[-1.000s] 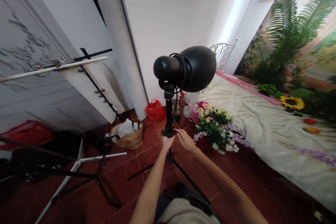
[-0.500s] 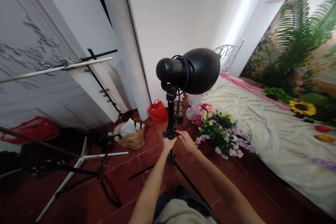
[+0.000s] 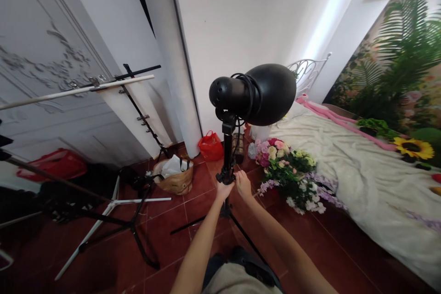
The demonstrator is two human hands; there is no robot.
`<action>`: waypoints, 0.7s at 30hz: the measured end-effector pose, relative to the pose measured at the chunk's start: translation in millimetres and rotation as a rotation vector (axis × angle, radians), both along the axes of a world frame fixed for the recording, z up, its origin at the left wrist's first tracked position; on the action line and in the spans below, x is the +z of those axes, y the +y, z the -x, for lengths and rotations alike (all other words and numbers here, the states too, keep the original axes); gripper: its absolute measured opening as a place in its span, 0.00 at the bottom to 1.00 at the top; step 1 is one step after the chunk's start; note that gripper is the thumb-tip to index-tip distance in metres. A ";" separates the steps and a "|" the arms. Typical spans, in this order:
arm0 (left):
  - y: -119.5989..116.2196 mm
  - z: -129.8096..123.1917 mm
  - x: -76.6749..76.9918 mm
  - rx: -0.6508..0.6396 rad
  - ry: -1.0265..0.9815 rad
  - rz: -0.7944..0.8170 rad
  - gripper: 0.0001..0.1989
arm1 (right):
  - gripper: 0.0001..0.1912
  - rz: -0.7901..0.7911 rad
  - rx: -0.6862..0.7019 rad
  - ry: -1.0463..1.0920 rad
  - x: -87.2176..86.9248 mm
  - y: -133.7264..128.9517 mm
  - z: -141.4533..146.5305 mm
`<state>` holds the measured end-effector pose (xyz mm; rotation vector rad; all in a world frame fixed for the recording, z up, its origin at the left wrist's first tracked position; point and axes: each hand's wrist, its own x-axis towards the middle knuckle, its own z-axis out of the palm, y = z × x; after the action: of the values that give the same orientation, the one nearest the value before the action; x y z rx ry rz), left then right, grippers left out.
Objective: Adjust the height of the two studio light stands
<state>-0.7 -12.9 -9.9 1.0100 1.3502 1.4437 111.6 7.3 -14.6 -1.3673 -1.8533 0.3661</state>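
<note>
A black studio lamp (image 3: pixel 268 94) with its cable looped round it sits on top of an upright black light stand (image 3: pixel 228 151). My left hand (image 3: pixel 224 190) is wrapped round the stand's pole just below a black clamp collar (image 3: pixel 225 177). On the collar's right side, my right hand (image 3: pixel 243 183) has its fingers bent and pressed together at a small knob, which the fingers mostly hide. The stand's legs spread on the red tiled floor below my hands.
Artificial flowers (image 3: pixel 292 170) stand right of the lamp stand, beside a bed with a cream blanket (image 3: pixel 337 147). To the left are a woven basket (image 3: pixel 177 181), a red bag (image 3: pixel 211 146) and a white-legged stand (image 3: pixel 112 203).
The fingers of my right hand, spread before, have closed in at the knob. My left hand keeps its hold on the pole. The view has turned slightly left.
</note>
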 end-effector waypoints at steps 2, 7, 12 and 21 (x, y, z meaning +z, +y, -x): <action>0.7 0.4 -3.3 -0.010 0.014 -0.030 0.10 | 0.23 -0.021 0.029 -0.032 0.6 2.4 -0.2; 2.2 -0.1 -9.6 0.003 -0.003 -0.037 0.10 | 0.23 -0.064 0.096 -0.036 -5.7 10.0 -5.9; 0.2 -0.1 -5.6 0.031 0.029 0.047 0.08 | 0.22 -0.145 0.176 -0.074 -14.6 19.3 -9.3; -2.4 -1.6 6.1 0.011 0.022 0.032 0.08 | 0.27 0.166 0.123 -0.071 2.7 30.0 -4.3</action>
<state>0.8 -15.2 -3.8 1.0014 1.3923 1.4183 116.0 37.3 -11.9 -1.3949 -2.0090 0.5518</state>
